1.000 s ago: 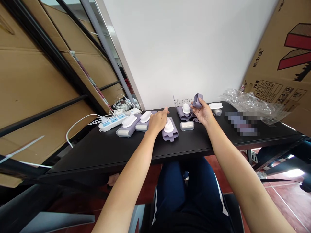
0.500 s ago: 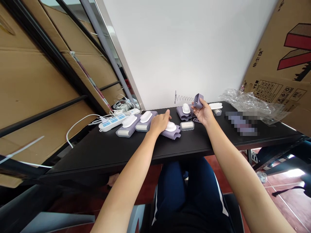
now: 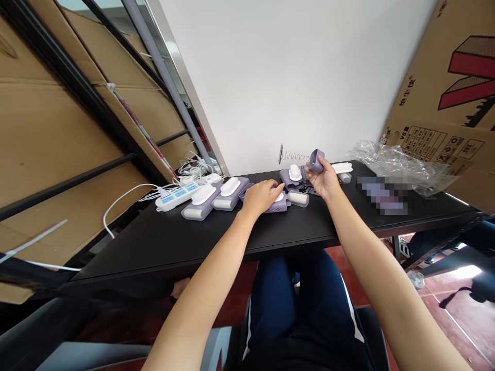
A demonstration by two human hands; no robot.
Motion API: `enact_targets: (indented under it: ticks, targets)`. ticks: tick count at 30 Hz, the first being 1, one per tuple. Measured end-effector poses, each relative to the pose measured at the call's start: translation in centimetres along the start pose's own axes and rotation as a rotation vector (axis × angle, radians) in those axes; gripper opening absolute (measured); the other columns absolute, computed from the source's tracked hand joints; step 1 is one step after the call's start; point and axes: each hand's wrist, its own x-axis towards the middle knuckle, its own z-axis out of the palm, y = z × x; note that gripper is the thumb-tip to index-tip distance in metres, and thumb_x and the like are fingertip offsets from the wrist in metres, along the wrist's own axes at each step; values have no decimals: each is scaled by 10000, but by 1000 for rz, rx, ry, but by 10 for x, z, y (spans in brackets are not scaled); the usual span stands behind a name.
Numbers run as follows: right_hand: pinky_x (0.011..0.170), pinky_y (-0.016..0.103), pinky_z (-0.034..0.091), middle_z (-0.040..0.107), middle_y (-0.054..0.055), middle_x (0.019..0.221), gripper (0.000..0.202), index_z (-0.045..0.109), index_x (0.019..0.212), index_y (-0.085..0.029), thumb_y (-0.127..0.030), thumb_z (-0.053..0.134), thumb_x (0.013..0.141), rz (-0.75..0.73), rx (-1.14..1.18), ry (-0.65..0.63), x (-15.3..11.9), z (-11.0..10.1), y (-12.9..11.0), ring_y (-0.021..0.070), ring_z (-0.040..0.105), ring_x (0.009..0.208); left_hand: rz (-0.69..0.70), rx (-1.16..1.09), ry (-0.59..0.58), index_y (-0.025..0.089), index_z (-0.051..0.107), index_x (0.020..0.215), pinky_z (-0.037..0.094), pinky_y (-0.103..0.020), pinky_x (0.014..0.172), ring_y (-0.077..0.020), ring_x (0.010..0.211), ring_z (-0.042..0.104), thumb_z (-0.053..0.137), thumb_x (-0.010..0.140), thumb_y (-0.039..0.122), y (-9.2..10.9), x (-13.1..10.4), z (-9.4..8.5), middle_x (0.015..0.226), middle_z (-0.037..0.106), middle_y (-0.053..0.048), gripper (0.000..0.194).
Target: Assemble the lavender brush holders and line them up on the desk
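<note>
Clearly, your right hand (image 3: pixel 323 179) grasps the small purple sleeve (image 3: pixel 316 161) between thumb and fingers, above the black table (image 3: pixel 216 234). Your left hand (image 3: pixel 260 198) partly covers the purple holder (image 3: pixel 277 207) on this table; whether these fingers grip it, I cannot tell.

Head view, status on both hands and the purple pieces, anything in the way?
Left hand over purple case, grip unclear. Right hand holding hollow purple piece, raised. Small clear box close at purple case's end, contact unclear.
</note>
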Motion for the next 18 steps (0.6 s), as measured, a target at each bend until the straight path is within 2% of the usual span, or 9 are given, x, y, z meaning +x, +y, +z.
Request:
enact_targets:
  ticks: [2, 4, 6, 8, 12, 15, 18]
  targets:
    - [474, 197, 534, 749, 31, 814, 191, 650, 901, -208, -389, 708, 885, -8, -12, -1, 1, -1, 0, 134, 697, 651, -37, 41, 43, 229, 750, 1035, 479, -387, 836, -315, 932, 702, 453, 988, 611, 5, 0, 4, 978, 749, -130, 486]
    - [473, 202, 538, 749, 26, 811, 219, 645, 906, -215, -411, 734, 864, -16, -24, -5, 1, -1, 0, 136, 696, 646, -13, 10, 32, 225, 744, 1078, 481, -394, 860, -320, 970, 700, 435, 999, 600, 5, 0, 3, 1012, 746, -136, 492]
    - [470, 207, 541, 749, 23, 807, 234, 644, 913, -217, -419, 746, 853, -13, -23, -10, 2, -2, 0, 136, 694, 637, 67, -66, -48, 261, 737, 1159, 476, -401, 922, -323, 1069, 685, 447, 990, 614, -1, 1, -4, 1117, 747, -116, 487]
    - [466, 203, 539, 749, 25, 805, 227, 646, 915, -208, -408, 737, 859, 2, -8, -9, 2, -2, 0, 131, 692, 630, 150, -132, -174, 328, 704, 1270, 465, -400, 988, -326, 1178, 648, 559, 913, 666, -14, 1, -14, 1246, 728, -70, 513]
    - [457, 193, 532, 747, 27, 802, 229, 642, 914, -202, -406, 732, 865, 15, 13, 9, 2, -3, 0, 126, 690, 624, 114, -190, -319, 365, 570, 1461, 455, -418, 1060, -348, 1292, 596, 757, 737, 674, -40, 3, -28, 1411, 656, -49, 809]
    - [451, 199, 528, 747, 26, 803, 246, 635, 912, -211, -423, 746, 852, 1, 11, 6, 3, -4, 1, 131, 688, 622, 129, -198, -394, 365, 474, 1540, 433, -430, 1106, -356, 1379, 541, 821, 689, 610, -46, 3, -27, 1541, 555, -53, 951]
    - [451, 202, 526, 743, 25, 797, 266, 631, 909, -213, -442, 751, 845, -16, 3, 9, 5, -6, 1, 128, 678, 609, 142, -174, -384, 383, 412, 1575, 444, -439, 1089, -362, 1362, 556, 835, 699, 539, -41, 1, -21, 1529, 565, -63, 985]
